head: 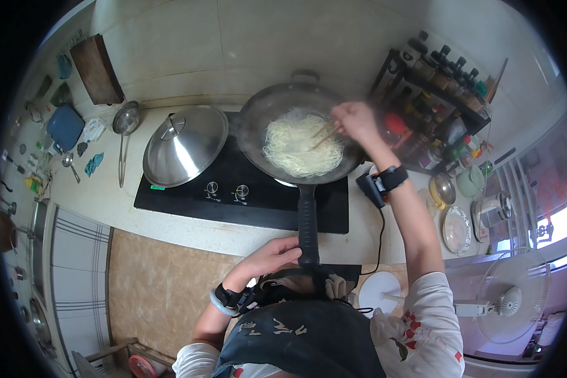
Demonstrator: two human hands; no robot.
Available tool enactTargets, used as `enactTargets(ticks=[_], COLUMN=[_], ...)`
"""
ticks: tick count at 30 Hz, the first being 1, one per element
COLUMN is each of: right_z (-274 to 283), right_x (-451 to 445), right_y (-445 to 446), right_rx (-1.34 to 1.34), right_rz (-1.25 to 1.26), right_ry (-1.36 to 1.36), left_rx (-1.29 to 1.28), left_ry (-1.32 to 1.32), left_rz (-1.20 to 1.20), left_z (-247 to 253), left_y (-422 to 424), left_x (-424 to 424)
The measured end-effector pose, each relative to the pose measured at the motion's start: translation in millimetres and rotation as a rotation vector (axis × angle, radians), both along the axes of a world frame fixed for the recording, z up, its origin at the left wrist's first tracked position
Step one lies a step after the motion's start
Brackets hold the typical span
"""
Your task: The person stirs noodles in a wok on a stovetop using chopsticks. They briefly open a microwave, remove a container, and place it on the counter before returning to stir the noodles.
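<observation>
My right hand [354, 122] grips a pair of wooden chopsticks [325, 137]. Their tips reach into a mass of pale noodles [297, 151] in a dark wok [257, 106]. Steam rises from the noodles, and cloudy liquid shows among the strands. The wok sits on the right part of a black gas cooktop [184, 203]. Its long black handle [307, 222] points toward my body. Near the handle's end, my left hand [276, 257] has its thumb against the handle; its fingers are partly hidden behind it.
A domed steel lid [189, 146] rests on the cooktop's left side. Farther left lie a long-handled strainer [125, 123] and a ladle [70, 165]. A black rack [444, 90] of seasoning bottles stands right of the wok. A plate [456, 230] and a steel bowl [442, 189] are at the right.
</observation>
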State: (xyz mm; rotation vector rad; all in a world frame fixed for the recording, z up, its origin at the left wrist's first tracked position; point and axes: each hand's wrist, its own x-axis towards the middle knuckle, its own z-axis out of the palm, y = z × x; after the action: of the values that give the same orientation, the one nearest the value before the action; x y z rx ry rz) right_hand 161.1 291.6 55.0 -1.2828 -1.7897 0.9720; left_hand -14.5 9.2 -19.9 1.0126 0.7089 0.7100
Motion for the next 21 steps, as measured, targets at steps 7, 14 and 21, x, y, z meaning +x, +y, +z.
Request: enactTargets(ticks=[7, 14, 21], right_z=[33, -68, -103], right_x=[39, -24, -58], right_y=[23, 56, 57], right_rx=[-0.129, -0.493, -0.959], right_rz=[-0.138, -0.422, -0.45], right_ry=[0.051, 0.569, 1.145], left_rx=[0.031, 0.002, 0.043], left_ry=[-0.004, 0.052, 0.059], left_rz=[0.018, 0.072, 0.028], left_z=[-7, -3, -9], left_y=[-2, -7, -6], left_x=[0, 1, 0])
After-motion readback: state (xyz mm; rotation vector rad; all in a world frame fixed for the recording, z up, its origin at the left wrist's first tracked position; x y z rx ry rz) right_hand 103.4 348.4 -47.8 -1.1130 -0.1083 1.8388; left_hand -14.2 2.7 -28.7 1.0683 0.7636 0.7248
